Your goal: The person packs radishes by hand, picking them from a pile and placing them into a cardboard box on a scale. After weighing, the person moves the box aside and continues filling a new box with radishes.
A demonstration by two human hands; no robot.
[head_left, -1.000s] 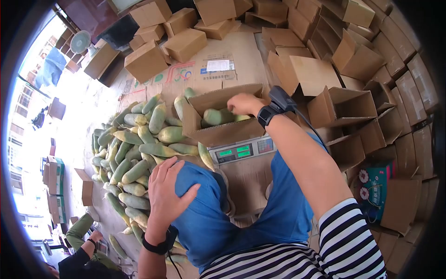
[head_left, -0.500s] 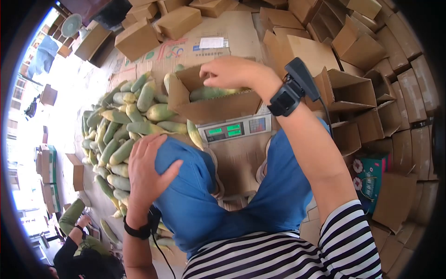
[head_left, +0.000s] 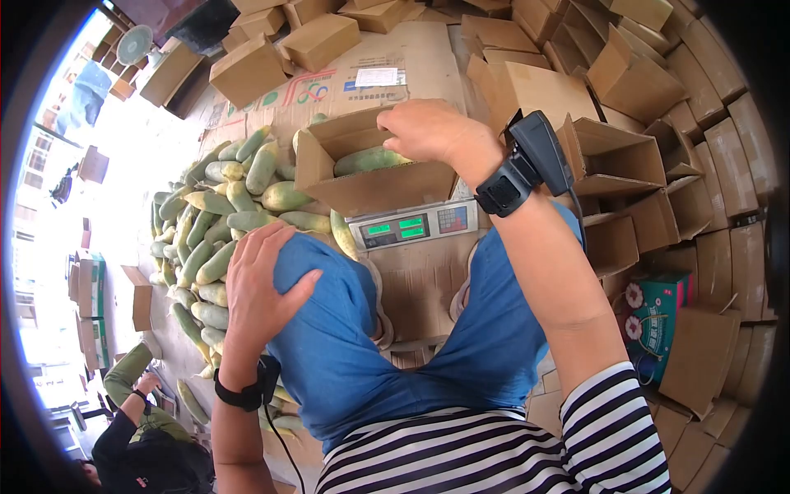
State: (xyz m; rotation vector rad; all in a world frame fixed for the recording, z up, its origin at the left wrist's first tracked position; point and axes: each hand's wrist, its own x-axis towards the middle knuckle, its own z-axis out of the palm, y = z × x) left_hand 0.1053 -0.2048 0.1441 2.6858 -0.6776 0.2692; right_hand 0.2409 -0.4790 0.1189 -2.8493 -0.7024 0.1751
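Observation:
My left hand lies on my left knee with its fingers stretched out and the thumb apart. My right hand is over an open cardboard box, its fingers loosely bent and no object showing between them. Inside the box lies a long green radish, whose right end is close under my right fingertips. The box sits on a digital scale with lit green displays, between my feet. A heap of green radishes with yellowish ends spreads to the left of the box.
Open cardboard cartons are stacked along the right side, with a green printed box among them. A white paper lies on the flattened cardboard ahead. At lower left is another person; a fan stands at upper left.
My right hand has shifted a little to the right over the box, baring more of the radish's left part. My left hand stays on my knee.

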